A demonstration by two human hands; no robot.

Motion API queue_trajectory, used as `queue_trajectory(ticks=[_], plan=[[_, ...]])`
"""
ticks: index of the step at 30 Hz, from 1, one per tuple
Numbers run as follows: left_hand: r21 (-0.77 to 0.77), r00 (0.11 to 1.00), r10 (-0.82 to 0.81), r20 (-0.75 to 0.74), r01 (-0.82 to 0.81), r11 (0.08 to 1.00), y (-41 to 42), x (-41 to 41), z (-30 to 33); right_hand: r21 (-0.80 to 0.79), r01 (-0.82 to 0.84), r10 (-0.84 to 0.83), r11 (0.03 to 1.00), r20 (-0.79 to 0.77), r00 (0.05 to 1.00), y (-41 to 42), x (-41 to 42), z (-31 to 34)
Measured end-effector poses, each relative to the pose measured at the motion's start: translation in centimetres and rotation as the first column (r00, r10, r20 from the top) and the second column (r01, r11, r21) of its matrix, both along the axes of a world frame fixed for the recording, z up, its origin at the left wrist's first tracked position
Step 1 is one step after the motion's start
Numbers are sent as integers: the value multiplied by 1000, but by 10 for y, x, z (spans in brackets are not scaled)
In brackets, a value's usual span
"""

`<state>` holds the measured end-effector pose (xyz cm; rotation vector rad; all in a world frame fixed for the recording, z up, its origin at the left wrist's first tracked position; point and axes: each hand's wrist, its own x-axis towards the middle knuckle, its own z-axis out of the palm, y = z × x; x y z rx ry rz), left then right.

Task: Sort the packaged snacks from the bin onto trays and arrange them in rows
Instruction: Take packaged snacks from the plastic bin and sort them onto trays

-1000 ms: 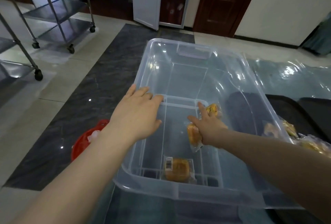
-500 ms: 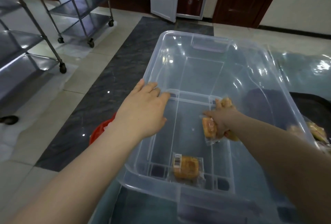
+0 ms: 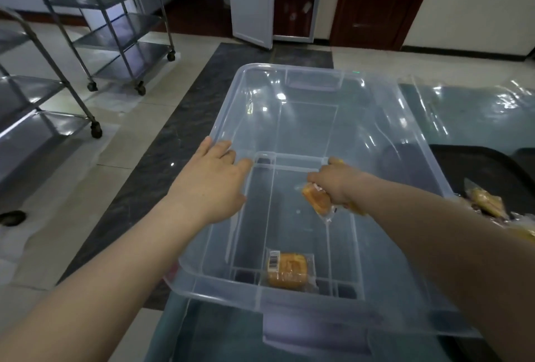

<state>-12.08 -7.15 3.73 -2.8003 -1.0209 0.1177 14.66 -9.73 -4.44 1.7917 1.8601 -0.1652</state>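
Since the earlier frames, the right hand [image 3: 337, 185] has closed its fingers round two wrapped snacks [image 3: 317, 202] it was only reaching toward, and they now sit lifted off the floor of the clear plastic bin [image 3: 292, 74]. Left hand [image 3: 212, 185] lies palm down on the bin's left rim, fingers relaxed and nearly straight, forearm extended forward from the lower left. Right forearm enters from the lower right, crossing the bin's right wall, wrist bent downward. One packaged snack [image 3: 288, 270] with a barcode label rests flat on the bin floor near its front wall. More wrapped snacks [image 3: 486, 202] lie on a dark tray [image 3: 492, 170] to the right, on the desk.
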Motion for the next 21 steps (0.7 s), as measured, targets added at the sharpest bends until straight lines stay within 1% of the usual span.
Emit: queue_trajectory(ticks=[3, 4, 6, 7, 9, 11, 13, 16, 17, 19, 21], plan=[[-50, 1000, 21, 3, -21, 999, -5, 10, 10, 112, -16, 25, 994, -80, 996, 0, -3, 28], [-55, 1000, 16, 24, -15, 998, -8, 16, 14, 126, -10, 19, 992, -76, 997, -2, -6, 38], [-70, 997, -50, 63, 55, 996, -12, 33, 19, 205, -59, 69, 977, -41, 997, -10, -4, 56], [-109, 993, -93, 69, 100, 989, -14, 42, 20, 240, -59, 72, 969, -44, 996, -16, -2, 66], [-238, 986, -161, 46, 168, 957, -19, 62, 17, 294, -44, 60, 955, -47, 997, -31, 6, 80], [-347, 967, -252, -47, 221, 911, -24, 80, 4, 368, -4, 20, 930, -39, 999, -44, 12, 86], [-413, 908, -374, -187, 273, 869, -31, 95, -16, 435, 61, -51, 898, -34, 998, -51, 14, 84], [-474, 747, -546, -380, 349, 808, -44, 111, -51, 453, 164, -144, 876, -78, 986, -52, 10, 76], [-499, 697, -588, -412, 367, 785, -48, 114, -63, 457, 182, -157, 870, -93, 983, -50, 10, 75], [-558, 638, -635, -435, 362, 746, -52, 117, -83, 475, 213, -174, 854, -125, 977, -48, 13, 75], [-582, 575, -669, -471, 367, 726, -51, 115, -97, 473, 222, -181, 853, -131, 975, -47, 16, 74]])
